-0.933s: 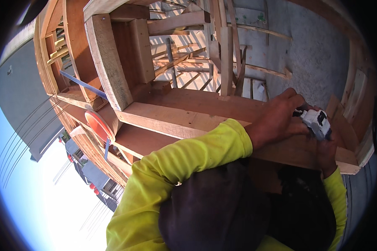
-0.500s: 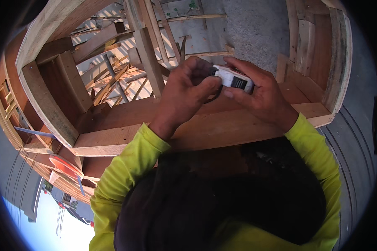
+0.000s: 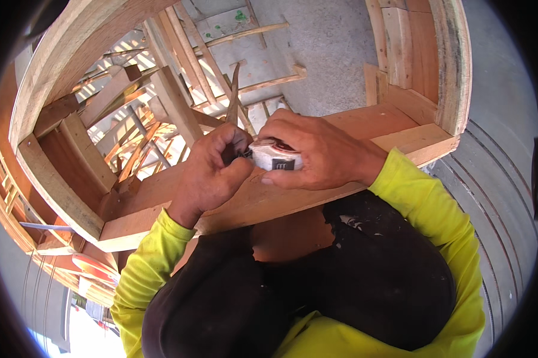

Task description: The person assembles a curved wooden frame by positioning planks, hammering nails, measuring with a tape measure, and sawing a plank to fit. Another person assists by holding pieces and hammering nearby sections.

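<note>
My right hand [image 3: 313, 149] wraps round a small white case [image 3: 275, 156] shaped like a tape measure or line reel. A black label is on its near side, and something reddish-brown shows along its top opening. My left hand [image 3: 212, 167] is closed at the case's left end, thumb and curled fingers pinching a small dark piece there, partly hidden by the fingers. Both hands are above a long wooden plank [image 3: 316, 190], part of a box-like wooden frame, in front of my knees.
A tall frame side [image 3: 60, 185] rises at left, another [image 3: 451, 65] at right. Beyond and below lie loose timber pieces [image 3: 173, 107] on a grey concrete floor [image 3: 328, 59]. An orange, loop-shaped object [image 3: 96, 267] and a thin bluish strip [image 3: 45, 226] rest at the left.
Both hands and the white case have shifted left and lower in the picture, and the case has turned. The view has shifted too, showing more of my knees. The grip stays on the case.
</note>
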The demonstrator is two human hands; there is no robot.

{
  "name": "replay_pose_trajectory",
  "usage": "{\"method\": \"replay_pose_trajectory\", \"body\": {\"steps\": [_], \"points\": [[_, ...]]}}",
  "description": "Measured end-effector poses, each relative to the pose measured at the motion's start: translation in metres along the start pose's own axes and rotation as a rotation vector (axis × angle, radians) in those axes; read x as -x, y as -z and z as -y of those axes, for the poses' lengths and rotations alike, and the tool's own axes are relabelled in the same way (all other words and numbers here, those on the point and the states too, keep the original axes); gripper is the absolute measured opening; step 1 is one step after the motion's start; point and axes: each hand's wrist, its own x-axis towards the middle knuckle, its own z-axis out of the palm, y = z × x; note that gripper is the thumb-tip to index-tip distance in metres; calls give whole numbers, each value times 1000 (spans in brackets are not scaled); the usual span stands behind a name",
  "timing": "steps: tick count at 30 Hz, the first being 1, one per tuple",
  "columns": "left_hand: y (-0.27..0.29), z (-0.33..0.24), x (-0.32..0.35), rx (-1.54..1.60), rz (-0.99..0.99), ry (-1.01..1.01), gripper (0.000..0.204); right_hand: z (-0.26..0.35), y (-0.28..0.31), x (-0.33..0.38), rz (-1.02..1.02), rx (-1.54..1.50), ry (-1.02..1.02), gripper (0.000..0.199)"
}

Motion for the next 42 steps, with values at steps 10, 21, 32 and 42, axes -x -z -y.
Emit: {"method": "replay_pose_trajectory", "body": {"steps": [10,21,32,42], "points": [[114,-61,16,-541,-192,-280,23,9,57,23,-135,507,-203,41],[141,-73,29,15,170,85,39,8,56,-3,-102,334,-247,36],[146,-67,25,-787,92,-237,18,19,45,-18,15,333,-272,34],[177,3,49,-1126,15,-224,10,31,54,44,100,714,-402,41]]}}
